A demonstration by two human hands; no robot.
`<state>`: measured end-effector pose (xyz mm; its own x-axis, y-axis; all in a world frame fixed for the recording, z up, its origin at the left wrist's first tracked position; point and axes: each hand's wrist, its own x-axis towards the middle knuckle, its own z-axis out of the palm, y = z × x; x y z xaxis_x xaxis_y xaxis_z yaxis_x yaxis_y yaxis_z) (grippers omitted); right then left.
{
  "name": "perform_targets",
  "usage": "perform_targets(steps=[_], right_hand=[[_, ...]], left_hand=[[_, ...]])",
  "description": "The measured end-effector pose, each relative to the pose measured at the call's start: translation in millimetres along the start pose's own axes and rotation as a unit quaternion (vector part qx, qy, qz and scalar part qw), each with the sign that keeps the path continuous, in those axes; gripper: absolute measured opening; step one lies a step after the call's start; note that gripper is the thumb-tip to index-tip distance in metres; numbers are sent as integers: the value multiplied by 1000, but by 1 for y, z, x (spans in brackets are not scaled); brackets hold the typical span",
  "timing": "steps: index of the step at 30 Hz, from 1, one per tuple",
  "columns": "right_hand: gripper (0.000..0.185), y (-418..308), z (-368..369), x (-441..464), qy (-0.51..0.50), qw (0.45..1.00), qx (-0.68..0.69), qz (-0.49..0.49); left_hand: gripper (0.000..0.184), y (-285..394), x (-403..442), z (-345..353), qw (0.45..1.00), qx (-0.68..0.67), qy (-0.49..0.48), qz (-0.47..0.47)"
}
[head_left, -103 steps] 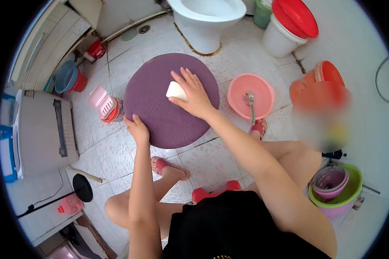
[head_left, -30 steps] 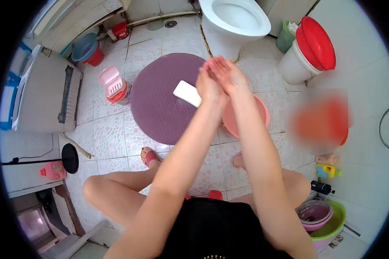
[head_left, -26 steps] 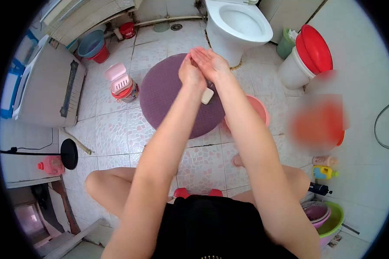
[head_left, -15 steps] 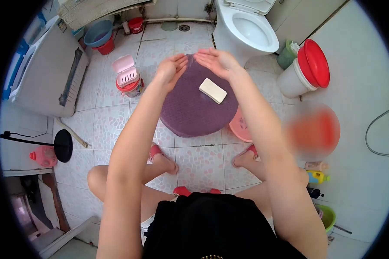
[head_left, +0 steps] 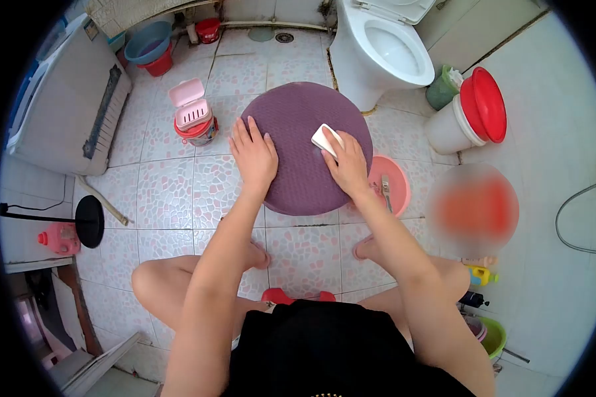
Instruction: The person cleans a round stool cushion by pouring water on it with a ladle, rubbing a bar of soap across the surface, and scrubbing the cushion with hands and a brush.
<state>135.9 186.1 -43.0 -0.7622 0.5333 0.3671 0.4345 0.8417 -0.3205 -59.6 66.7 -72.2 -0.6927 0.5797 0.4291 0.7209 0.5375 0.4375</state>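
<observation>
Purple round cushion (head_left: 298, 185) faces up in front of the seated person, between the two feet and the toilet (head_left: 387, 49), with the patterned floor tiles (head_left: 225, 182) showing around it. What holds it from below is hidden. A white bar of soap (head_left: 322, 137) rests against its upper face, a little right of the middle, one end poking out from under the right hand (head_left: 346, 162). That hand is curled over the bar, thumb on the near side and fingers across the far side, holding it to the fabric. The left hand (head_left: 255, 159) is flat and holds nothing, its fingers slightly spread along the left edge of the cushion, palm down.

Just beyond the right edge, partly covered by the cushion, sits a pink basin (head_left: 404, 195) with a brush (head_left: 386, 187) lying in it; the right forearm crosses its near rim. To the left, apart from the cushion, an open pink soap box (head_left: 191, 92) rests on top of a small red-lidded bucket (head_left: 197, 136). Farther right stands a white bucket (head_left: 450, 126) topped by a red basin (head_left: 489, 106), with a green bin (head_left: 442, 92) just behind it
</observation>
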Motion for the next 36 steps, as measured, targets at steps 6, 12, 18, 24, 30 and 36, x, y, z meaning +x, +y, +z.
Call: perform_targets(steps=[6, 12, 18, 24, 30, 36], right_hand=[[48, 2, 24, 78, 31, 999, -15, 10], [36, 2, 19, 64, 36, 997, 11, 61], [41, -13, 3, 24, 27, 997, 44, -52], [33, 2, 23, 62, 38, 990, 75, -115], [30, 10, 57, 135, 146, 984, 63, 75], [27, -28, 44, 77, 29, 983, 141, -114]], left_hand=[[57, 4, 0, 3, 1000, 17, 13, 18], [58, 5, -2, 3, 1000, 26, 14, 11], [59, 5, -6, 0, 999, 34, 17, 10], [59, 7, -2, 1, 999, 30, 15, 15], [59, 8, -1, 4, 999, 44, 13, 14], [59, 0, -9, 8, 999, 45, 19, 13]])
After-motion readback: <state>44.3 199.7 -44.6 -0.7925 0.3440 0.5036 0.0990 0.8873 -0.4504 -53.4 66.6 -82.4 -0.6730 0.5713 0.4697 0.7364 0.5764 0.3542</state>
